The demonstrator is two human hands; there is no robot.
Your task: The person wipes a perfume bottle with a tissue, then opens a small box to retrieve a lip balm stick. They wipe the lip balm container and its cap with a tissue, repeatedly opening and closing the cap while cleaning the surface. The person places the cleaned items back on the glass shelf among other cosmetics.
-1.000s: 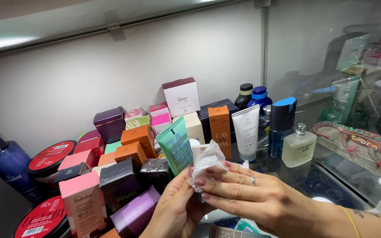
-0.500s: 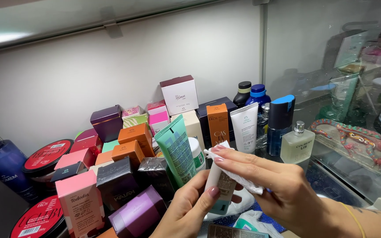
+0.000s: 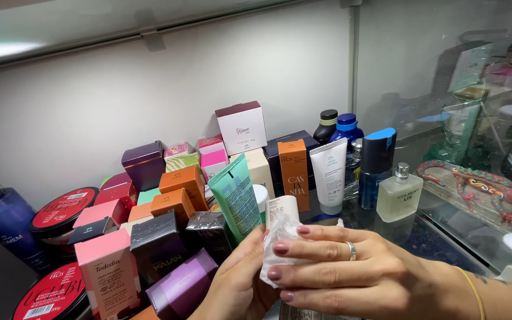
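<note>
Both grips on half-hidden white tube point(image 3: 282, 212)

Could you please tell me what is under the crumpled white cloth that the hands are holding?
A white tube sticks up from under the white cloth, held by the right hand and left hand; its lower part is covered.

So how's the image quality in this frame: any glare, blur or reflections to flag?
Head view: sharp and evenly lit overall; a bright glare streak on the overhead shelf; the glass side panel shows hazy reflections; both hands, left hand and right hand, and the white tissue are in focus, without motion blur.
</note>
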